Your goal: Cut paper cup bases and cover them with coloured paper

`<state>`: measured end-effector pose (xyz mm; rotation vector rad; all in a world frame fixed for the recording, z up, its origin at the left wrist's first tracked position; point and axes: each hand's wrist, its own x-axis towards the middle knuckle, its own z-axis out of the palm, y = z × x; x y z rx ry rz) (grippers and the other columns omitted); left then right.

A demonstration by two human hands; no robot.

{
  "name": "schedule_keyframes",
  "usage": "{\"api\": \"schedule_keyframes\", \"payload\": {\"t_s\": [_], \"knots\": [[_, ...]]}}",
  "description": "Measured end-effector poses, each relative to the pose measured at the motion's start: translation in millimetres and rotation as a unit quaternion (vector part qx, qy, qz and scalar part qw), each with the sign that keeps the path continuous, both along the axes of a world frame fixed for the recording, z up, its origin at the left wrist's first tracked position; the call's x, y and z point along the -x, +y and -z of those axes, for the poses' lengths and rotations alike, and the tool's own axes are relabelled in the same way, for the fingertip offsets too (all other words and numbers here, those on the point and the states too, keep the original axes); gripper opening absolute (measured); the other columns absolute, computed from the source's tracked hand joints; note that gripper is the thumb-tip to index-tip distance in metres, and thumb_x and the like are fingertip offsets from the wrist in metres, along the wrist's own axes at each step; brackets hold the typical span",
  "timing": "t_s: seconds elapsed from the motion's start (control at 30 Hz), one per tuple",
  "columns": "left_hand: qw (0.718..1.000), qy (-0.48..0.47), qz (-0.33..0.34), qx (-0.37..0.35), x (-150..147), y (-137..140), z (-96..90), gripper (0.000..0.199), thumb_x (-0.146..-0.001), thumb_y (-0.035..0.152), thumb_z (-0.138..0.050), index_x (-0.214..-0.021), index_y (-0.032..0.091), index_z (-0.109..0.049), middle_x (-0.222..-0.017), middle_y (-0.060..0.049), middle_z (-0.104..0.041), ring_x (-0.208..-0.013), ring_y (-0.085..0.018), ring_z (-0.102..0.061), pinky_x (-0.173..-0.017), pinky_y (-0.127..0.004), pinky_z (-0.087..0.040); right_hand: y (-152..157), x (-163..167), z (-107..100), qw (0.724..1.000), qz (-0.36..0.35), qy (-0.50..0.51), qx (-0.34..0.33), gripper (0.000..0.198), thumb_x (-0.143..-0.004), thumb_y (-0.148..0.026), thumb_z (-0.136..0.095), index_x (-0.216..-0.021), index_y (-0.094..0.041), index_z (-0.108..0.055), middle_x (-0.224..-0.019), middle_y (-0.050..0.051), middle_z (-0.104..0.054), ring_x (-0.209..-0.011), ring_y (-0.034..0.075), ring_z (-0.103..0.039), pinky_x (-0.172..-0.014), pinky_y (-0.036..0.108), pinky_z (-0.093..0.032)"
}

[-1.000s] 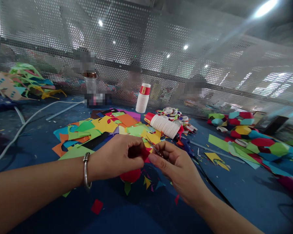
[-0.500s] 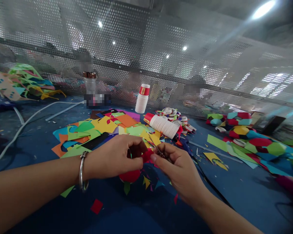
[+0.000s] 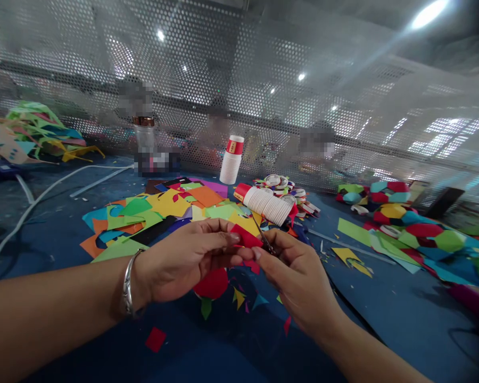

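Note:
My left hand (image 3: pixel 199 255) is closed, pinching a small piece of red paper (image 3: pixel 247 236) between thumb and fingers. Opposite it, my right hand (image 3: pixel 293 271) grips a pair of small scissors (image 3: pixel 265 240); the handles are mostly hidden in the fingers and the blades point up and away. The right thumb is close to the paper's lower edge; whether it touches cannot be told. Under the left hand lies a round red piece (image 3: pixel 212 284) with a green tip (image 3: pixel 206 307), partly covered. A red paper square (image 3: pixel 155 339) rests on the blue table nearer to me.
Beyond my hands spreads a pile of coloured paper (image 3: pixel 170 205). One stack of paper cups (image 3: pixel 230 162) stands upright, another (image 3: pixel 269 206) lies on its side. Coloured paper crafts (image 3: pixel 427 239) sit at the right. A white cable (image 3: pixel 51 186) crosses the left, before a perforated metal screen (image 3: pixel 259 106).
My left hand has turned palm-up, its fingers now under the red paper, which shows as a larger flat piece. The scissors have shifted slightly right, still in my right hand.

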<state>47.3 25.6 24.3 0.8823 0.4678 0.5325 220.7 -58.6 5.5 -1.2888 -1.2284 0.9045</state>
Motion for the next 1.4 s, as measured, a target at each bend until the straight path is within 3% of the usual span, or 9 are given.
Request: {"api": "schedule_keyframes", "payload": {"t_s": [0.2,0.47,0.73,1.03,1.23,1.4], "knots": [[1.0,-0.026,-0.002,0.006,-0.5,6.7,2.7,0.017,-0.091,0.003,-0.057,-0.081,0.011,-0.068,-0.083,-0.007,-0.074,-0.08,-0.012,-0.071,-0.079,-0.018,-0.057,-0.5,0.0,0.4,0.999,-0.014,0.026,0.014,0.021,-0.086,-0.037,-0.075,-0.088,-0.019,-0.064,-0.068,-0.006,-0.046,-0.05,0.004,-0.024,-0.042,0.023,-0.015],[0.994,0.042,-0.097,0.032,4.4,25.1,-3.6,0.024,-0.093,0.005,-0.055,-0.075,0.012,-0.07,-0.075,-0.003,-0.072,-0.069,-0.009,-0.07,-0.068,-0.016,-0.057,-1.5,3.5,-6.0,0.986,-0.092,0.105,0.091,0.031,-0.088,-0.046,-0.073,-0.084,-0.019,-0.058,-0.059,-0.01,-0.032,-0.046,0.004,-0.016,-0.042,0.023,-0.009],[0.994,0.043,-0.095,0.032,4.7,33.5,-2.4,0.029,-0.095,0.003,-0.047,-0.078,0.009,-0.069,-0.078,-0.006,-0.072,-0.069,-0.01,-0.068,-0.07,-0.018,-0.056,-1.2,3.3,-6.6,0.975,-0.115,0.153,0.116,0.036,-0.092,-0.051,-0.065,-0.081,-0.018,-0.061,-0.056,-0.009,-0.039,-0.042,0.002,-0.019,-0.041,0.023,-0.008],[0.996,0.032,-0.083,0.018,6.8,35.4,0.5,0.024,-0.093,0.004,-0.051,-0.08,0.011,-0.07,-0.078,-0.004,-0.071,-0.069,-0.009,-0.067,-0.071,-0.018,-0.055,-1.3,2.7,-8.0,0.969,-0.114,0.167,0.14,0.038,-0.094,-0.053,-0.061,-0.085,-0.017,-0.065,-0.057,-0.008,-0.038,-0.041,0.002,-0.021,-0.039,0.021,-0.006],[0.997,0.023,-0.075,-0.017,6.1,33.5,1.8,0.019,-0.09,0.005,-0.054,-0.081,0.012,-0.069,-0.079,-0.004,-0.071,-0.074,-0.01,-0.068,-0.076,-0.022,-0.055,-1.2,2.5,-8.8,0.968,-0.117,0.172,0.142,0.038,-0.094,-0.052,-0.061,-0.08,-0.017,-0.064,-0.057,-0.008,-0.038,-0.041,0.002,-0.021,-0.038,0.02,-0.007],[0.989,-0.008,-0.072,-0.126,6.4,29.7,4.4,0.01,-0.088,0.006,-0.06,-0.087,0.014,-0.065,-0.081,-0.001,-0.071,-0.075,-0.011,-0.068,-0.076,-0.022,-0.053,-1.8,0.8,-7.7,0.965,-0.13,0.185,0.136,0.036,-0.096,-0.05,-0.059,-0.081,-0.017,-0.065,-0.057,-0.008,-0.037,-0.041,0.002,-0.02,-0.038,0.02,-0.007]]}}
